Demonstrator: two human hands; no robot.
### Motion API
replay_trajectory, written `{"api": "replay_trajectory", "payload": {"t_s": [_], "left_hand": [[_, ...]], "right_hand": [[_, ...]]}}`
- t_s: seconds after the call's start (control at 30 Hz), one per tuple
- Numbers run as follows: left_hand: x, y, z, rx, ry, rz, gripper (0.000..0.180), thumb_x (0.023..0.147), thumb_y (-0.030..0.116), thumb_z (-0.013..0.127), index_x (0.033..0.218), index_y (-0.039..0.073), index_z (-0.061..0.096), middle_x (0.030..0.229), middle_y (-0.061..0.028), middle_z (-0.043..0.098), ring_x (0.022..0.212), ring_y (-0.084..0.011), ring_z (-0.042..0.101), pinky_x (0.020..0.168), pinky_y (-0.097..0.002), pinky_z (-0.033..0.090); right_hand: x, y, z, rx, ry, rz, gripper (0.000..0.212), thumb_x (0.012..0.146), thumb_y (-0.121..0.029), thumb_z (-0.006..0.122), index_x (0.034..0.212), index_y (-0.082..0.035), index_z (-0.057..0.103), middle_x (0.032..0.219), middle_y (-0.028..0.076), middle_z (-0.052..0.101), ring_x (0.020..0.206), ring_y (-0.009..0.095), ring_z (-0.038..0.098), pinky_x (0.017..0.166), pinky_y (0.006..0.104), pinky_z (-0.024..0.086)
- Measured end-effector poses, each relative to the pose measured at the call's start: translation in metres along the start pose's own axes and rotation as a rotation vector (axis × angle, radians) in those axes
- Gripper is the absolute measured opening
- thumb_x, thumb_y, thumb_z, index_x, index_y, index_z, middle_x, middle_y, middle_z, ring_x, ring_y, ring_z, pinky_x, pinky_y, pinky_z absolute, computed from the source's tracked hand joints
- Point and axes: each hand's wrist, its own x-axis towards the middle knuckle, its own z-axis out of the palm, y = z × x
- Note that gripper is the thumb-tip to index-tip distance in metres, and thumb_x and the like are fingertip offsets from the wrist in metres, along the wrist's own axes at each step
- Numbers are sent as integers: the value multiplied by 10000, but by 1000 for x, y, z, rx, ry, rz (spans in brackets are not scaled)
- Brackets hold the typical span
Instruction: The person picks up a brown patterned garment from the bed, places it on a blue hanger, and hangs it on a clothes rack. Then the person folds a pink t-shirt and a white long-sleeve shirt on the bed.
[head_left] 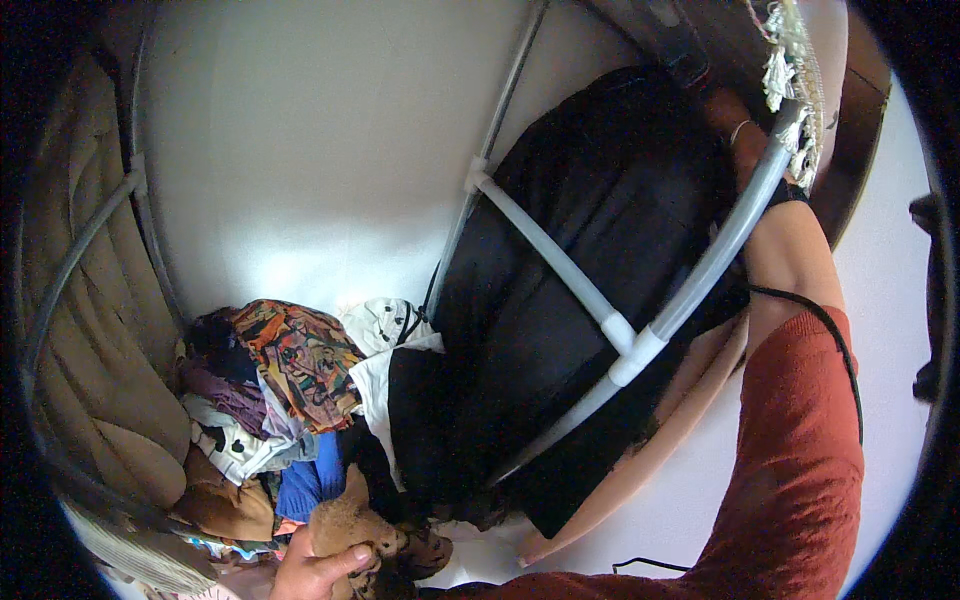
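My left hand [312, 572], at the lower edge, is closed on a piece of fuzzy brown fabric [352, 522], its thumb pressed over the front. Dark-patterned brown cloth lies right beside that thumb. A large black garment [600, 220] spreads behind the grey tube frame [560, 262], from the upper right down to the pile. My right arm, in a rust-red sleeve, reaches up past the frame on the right. At the garment's upper right edge is my right hand [728, 112], its fingers lost in shadow, so their grip does not show.
A heap of clothes [305, 365], several colours and prints, lies lower left against a pale wall [300, 130]. Brown padded upholstery [100, 350] rises at the far left. White joints [637, 352] link the tubes. Fringed cream fabric [795, 90] hangs over the frame at upper right.
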Motion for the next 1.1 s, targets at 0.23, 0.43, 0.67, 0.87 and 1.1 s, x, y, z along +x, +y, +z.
{"api": "replay_trajectory", "payload": {"t_s": [0.23,0.43,0.67,0.87,1.1], "left_hand": [[3,9,8,-33,45,-48,486,869,45,660,1331,15,512,1159,-119,656,1021,-224,644,868,-318,514],[8,16,15,-47,61,-128,498,860,26,663,1332,4,507,1133,-114,659,989,-215,646,847,-308,517],[17,15,28,-46,36,11,512,860,19,663,1341,-6,491,1130,-118,657,962,-194,651,799,-287,522],[19,9,20,-87,22,-1,432,866,36,650,1278,-20,534,1052,-110,671,906,-186,644,766,-280,515],[17,7,6,-57,8,-18,312,877,96,645,1162,-17,585,899,-69,647,667,-105,528,596,-228,423]], "right_hand": [[29,10,8,-135,21,-13,571,925,-559,404,1152,-89,635,1050,172,649,949,326,621,805,458,509],[40,21,12,-214,32,-26,584,926,-564,392,1158,-87,636,1062,180,649,964,335,622,817,462,507],[49,26,16,-291,52,-36,599,928,-570,377,1165,-85,638,1076,189,649,982,347,623,832,467,505],[51,28,17,-327,68,-44,613,929,-575,365,1171,-82,639,1087,197,649,997,356,624,844,471,504],[50,23,25,-379,86,-50,629,930,-581,351,1177,-80,640,1101,206,649,1014,368,625,858,476,502]]}}
